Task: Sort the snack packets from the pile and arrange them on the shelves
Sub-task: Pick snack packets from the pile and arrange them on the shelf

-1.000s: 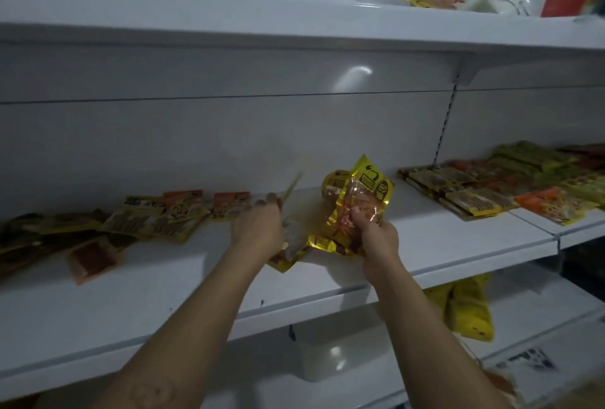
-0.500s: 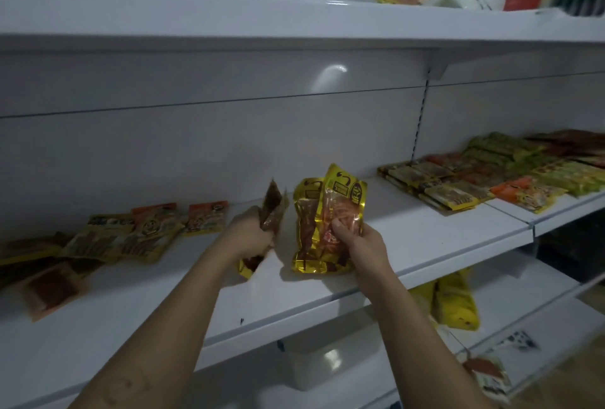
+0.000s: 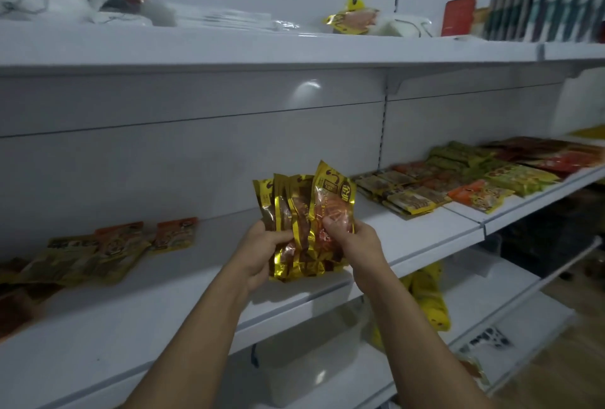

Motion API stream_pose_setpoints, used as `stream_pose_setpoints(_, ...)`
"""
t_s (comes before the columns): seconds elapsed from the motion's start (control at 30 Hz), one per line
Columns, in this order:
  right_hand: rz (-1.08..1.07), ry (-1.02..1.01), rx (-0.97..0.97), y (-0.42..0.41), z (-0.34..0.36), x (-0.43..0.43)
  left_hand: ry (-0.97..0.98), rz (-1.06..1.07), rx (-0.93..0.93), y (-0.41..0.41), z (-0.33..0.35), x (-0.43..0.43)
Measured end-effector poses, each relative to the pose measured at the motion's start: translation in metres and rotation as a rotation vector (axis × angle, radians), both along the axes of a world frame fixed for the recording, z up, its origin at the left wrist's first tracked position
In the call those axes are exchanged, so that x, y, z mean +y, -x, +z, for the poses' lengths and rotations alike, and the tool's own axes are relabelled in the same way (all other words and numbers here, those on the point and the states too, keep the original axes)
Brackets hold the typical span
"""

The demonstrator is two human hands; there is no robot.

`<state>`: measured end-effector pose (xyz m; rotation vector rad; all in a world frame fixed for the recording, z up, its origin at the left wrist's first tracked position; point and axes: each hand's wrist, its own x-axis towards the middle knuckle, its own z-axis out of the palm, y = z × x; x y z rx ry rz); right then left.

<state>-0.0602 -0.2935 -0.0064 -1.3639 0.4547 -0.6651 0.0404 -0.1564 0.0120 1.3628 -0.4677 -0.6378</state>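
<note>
Both hands hold one upright bundle of gold snack packets (image 3: 302, 212) above the front of the middle white shelf (image 3: 170, 307). My left hand (image 3: 262, 251) grips the bundle's left side, thumb on the front. My right hand (image 3: 352, 241) pinches the right packet, which shows orange contents through a clear window. Yellow and orange packets (image 3: 108, 250) lie scattered on the same shelf at the left. More packets (image 3: 458, 179), yellow, green, orange and red, lie in rows on the shelf to the right.
The top shelf (image 3: 294, 48) carries white bags, a yellow packet (image 3: 352, 20), a red box (image 3: 458, 15) and upright boxes at the right. Below, a clear plastic tub (image 3: 311, 353) and yellow bags (image 3: 425, 300) sit on the lower shelf. Wooden floor shows at bottom right.
My left hand brought its packet right and joined it to the ones in my right hand, forming one bundle. The view has shifted up and to the right.
</note>
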Motion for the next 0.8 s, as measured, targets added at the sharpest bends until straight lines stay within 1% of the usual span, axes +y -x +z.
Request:
stream_pose_setpoints(0.1,-0.099,0.056,-0.003,0.022,-0.003,-0.017,0.043,-0.021,0.0,0.02,-0.003,-0.024)
stream_pose_setpoints(0.23,-0.234,0.122,0.039,0.052,-0.011,-0.042,0.03,-0.079,-0.095,0.054,-0.007,-0.058)
stream_pose_setpoints(0.33,-0.288,0.163,0.071,0.079,-0.017,-0.06,0.025,-0.105,-0.072,0.077,-0.01,-0.084)
stream_pose_setpoints(0.53,-0.342,0.349,0.246,0.14,-0.017,-0.103,0.024,-0.118,-0.072,0.123,-0.016,-0.134)
stream_pose_setpoints(0.63,-0.39,0.337,0.273,0.17,-0.016,-0.126,0.044,-0.137,-0.087,0.149,-0.016,-0.159)
stream_pose_setpoints(0.8,-0.529,0.259,0.202,0.218,-0.012,-0.15,0.055,-0.145,-0.091,0.185,-0.021,-0.2)
